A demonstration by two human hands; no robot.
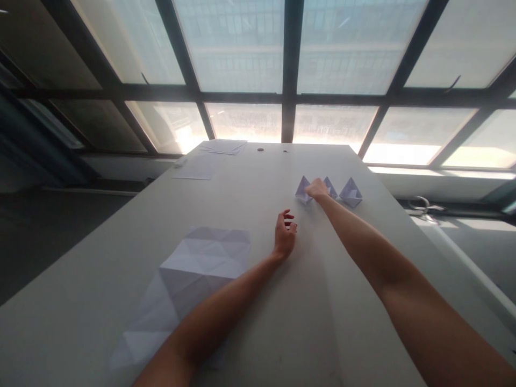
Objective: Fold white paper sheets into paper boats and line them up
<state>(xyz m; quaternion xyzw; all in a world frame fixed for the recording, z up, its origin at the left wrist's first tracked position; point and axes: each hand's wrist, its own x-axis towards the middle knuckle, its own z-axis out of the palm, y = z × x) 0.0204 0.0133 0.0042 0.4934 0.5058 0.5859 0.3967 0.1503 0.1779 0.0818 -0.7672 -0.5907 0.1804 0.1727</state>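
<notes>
Three small white origami pieces with pointed tops stand in a row on the white table (274,177). My right hand (317,188) reaches out to the left origami piece (302,192), its fingers closed at that piece's right side. Partly behind this hand is the middle origami piece (331,188), and the right origami piece (351,193) stands apart beyond the wrist. My left hand (285,234) rests nearer on the table, holding nothing, with its fingers loosely curled and apart. Under my left forearm lies a large creased sheet of paper (205,255), partly hidden by the arm.
Flat paper sheets (223,146) lie at the table's far left corner, with another sheet (193,171) closer. Two small round marks or holes show near the far edge. Large dark-framed windows (290,64) rise behind. A metal ring-shaped object (419,204) is off the right edge.
</notes>
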